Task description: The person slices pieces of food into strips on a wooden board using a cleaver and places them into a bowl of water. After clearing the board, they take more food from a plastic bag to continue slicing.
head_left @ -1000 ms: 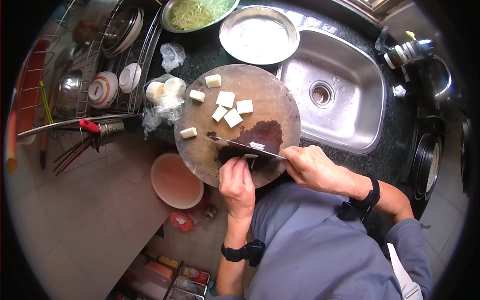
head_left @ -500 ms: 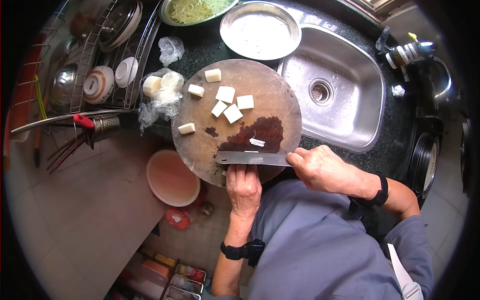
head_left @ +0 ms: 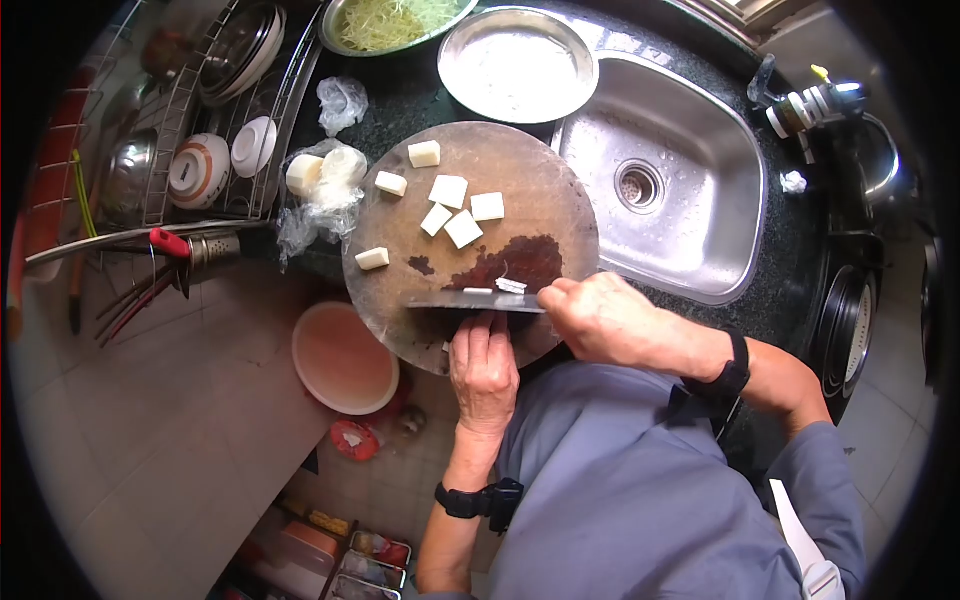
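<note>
My right hand [head_left: 605,315] is closed round the handle of a kitchen knife [head_left: 470,301], its blade seen nearly edge-on and pointing left over the round wooden cutting board [head_left: 400,310]. Right behind the blade, my left hand [head_left: 484,375] presses its fingers together at the board's near edge; what they hold is hidden. Thin white strips [head_left: 511,286] lie just past the blade on a dark wet patch. Farther up the board are several white blocks of vegetable, among them a larger block [head_left: 449,191] and a block near the left rim [head_left: 372,259].
A steel sink [head_left: 720,270] adjoins the board on the right. Behind the board stand a metal bowl [head_left: 470,65] and a dish of pale green shreds [head_left: 345,40]. Plastic-wrapped white pieces [head_left: 335,185] lie to the left, near a dish rack [head_left: 285,110]. A basin [head_left: 345,360] sits below.
My right hand has moved left with the knife, and the blade has turned more edge-on. A thin white strip shows more fully beyond it. My left hand stays about where it was.
</note>
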{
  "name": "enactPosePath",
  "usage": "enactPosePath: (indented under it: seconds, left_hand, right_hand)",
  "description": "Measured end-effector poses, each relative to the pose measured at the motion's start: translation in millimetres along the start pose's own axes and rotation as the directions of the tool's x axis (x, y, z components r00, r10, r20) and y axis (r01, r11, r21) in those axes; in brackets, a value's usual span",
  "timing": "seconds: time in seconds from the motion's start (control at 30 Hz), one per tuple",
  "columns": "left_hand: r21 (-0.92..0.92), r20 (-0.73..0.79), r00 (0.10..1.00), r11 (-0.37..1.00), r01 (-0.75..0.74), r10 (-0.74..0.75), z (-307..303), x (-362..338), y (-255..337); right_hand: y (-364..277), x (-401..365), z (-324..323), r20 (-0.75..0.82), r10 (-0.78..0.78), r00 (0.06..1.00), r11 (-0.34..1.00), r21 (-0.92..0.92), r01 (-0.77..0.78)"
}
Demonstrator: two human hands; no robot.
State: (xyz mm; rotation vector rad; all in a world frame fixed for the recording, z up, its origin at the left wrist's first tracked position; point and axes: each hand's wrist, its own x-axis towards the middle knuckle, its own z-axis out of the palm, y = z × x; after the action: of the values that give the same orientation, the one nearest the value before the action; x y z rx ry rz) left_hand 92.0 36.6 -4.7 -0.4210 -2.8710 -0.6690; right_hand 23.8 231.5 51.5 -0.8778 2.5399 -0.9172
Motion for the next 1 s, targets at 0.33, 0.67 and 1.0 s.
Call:
enactPosePath:
  seconds: [0.33, 0.67, 1.0]
  left_hand:
    - [-0.027, -0.133, 0.991, 1.000, 0.017, -0.020, -3.4, -10.0, -3.2]
    - [0.044, -0.076, 0.997, 0.999, -0.006, 0.009, -9.7, 7.7, -19.0]
    - [-0.003, 0.008, 1.000, 1.000, 0.010, -0.010, -8.1, 4.3, -10.0]
  right_hand:
    - [-4.3, -22.5, -21.7, 0.064, 0.044, 0.997, 0.998, 0.038, -0.046]
    - [-2.2, -31.4, -14.8, 0.047, 0.069, 0.997, 0.997, 0.022, -0.070]
    - [-1.6, -31.5, -15.6, 0.069, 0.092, 0.993, 0.993, 0.065, -0.096]
